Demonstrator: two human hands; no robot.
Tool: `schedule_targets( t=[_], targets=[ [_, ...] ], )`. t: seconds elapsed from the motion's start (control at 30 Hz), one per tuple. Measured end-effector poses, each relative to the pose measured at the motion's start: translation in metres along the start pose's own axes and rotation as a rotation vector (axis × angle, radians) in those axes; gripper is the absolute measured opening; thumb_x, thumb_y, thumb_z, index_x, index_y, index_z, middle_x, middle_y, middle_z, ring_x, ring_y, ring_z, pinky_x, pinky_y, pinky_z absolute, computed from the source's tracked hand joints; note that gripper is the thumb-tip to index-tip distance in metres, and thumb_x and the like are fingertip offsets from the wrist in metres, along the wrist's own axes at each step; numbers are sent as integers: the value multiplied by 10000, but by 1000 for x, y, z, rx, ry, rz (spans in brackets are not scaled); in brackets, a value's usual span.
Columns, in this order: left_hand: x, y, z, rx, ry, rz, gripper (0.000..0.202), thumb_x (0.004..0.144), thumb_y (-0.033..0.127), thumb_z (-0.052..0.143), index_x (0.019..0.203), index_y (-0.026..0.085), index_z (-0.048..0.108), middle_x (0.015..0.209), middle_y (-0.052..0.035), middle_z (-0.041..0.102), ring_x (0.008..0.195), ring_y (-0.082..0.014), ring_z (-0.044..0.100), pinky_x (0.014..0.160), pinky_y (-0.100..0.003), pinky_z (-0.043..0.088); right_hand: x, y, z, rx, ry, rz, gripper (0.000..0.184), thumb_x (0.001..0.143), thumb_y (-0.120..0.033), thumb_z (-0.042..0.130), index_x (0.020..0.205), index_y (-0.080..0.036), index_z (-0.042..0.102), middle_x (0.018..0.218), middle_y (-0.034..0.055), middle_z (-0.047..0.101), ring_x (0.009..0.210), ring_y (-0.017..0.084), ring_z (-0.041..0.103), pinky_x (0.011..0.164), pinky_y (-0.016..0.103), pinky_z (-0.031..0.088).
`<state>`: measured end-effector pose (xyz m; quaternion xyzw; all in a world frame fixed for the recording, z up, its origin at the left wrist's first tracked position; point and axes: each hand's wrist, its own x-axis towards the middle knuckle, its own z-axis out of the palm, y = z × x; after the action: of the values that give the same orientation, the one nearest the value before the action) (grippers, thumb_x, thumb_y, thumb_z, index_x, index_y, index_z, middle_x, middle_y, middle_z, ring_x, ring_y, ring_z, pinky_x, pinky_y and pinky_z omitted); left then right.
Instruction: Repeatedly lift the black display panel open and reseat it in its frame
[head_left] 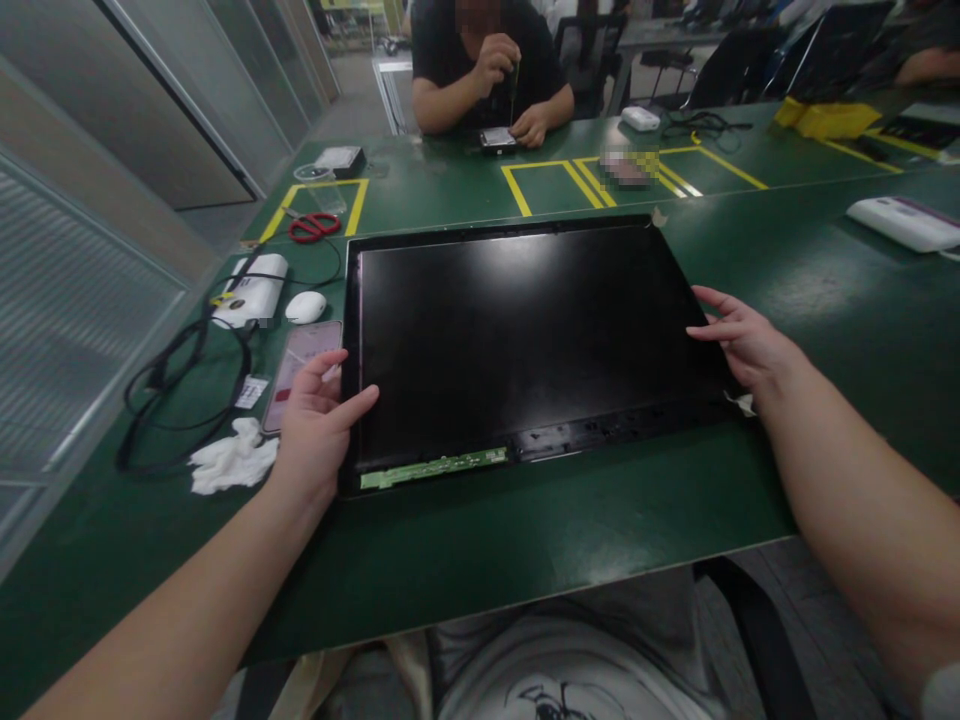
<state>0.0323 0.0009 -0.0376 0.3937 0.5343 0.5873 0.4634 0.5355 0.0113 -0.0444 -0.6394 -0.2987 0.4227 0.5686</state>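
A large black display panel (525, 330) lies flat on the green table (525, 530) in front of me, with a thin green circuit strip (433, 468) along its near edge. My left hand (319, 420) grips the panel's left edge, thumb over the top face. My right hand (739, 340) rests on the panel's right edge, fingers stretched over the surface, thumb side hidden.
Left of the panel lie a phone (300, 372), a white mouse (306, 306), a white box (251, 290), black cables (180, 390), a crumpled white cloth (232, 458) and red scissors (313, 227). Another person (487, 70) sits across the table working on a small device (498, 139). A white device (904, 222) lies at right.
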Motion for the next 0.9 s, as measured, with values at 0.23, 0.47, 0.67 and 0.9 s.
schedule_targets(
  t=[0.23, 0.47, 0.67, 0.9],
  targets=[
    [2, -2, -2, 10, 0, -7, 732, 456, 171, 1013, 1103, 255, 682, 880, 28, 809, 830, -197, 775, 754, -263, 657, -2, -2, 1, 12, 2, 15, 667, 491, 13, 801, 1076, -304, 755, 875, -22, 782, 854, 176, 751, 820, 301, 661],
    [3, -3, -2, 12, -3, -7, 674, 487, 169, 997, 1083, 251, 692, 904, 17, 813, 811, -205, 778, 750, -290, 667, -2, -3, 1, 7, -7, 17, 629, 503, 8, 792, 1046, -306, 749, 907, -21, 799, 911, 196, 770, 877, 343, 665],
    [4, -4, -4, 19, -11, 0, 688, 523, 172, 994, 1126, 270, 678, 968, 9, 830, 981, -267, 813, 909, -378, 686, -4, -5, 3, -3, -4, 13, 625, 497, 3, 776, 1039, -307, 744, 913, -11, 806, 922, 219, 783, 854, 361, 681],
    [4, -5, -1, -32, 7, -2, 696, 501, 145, 986, 1114, 266, 679, 921, 14, 838, 862, -222, 817, 785, -301, 687, -6, -10, 4, 7, 6, 44, 612, 506, 25, 761, 1020, -308, 751, 849, -30, 782, 805, 190, 767, 748, 310, 680]
  ],
)
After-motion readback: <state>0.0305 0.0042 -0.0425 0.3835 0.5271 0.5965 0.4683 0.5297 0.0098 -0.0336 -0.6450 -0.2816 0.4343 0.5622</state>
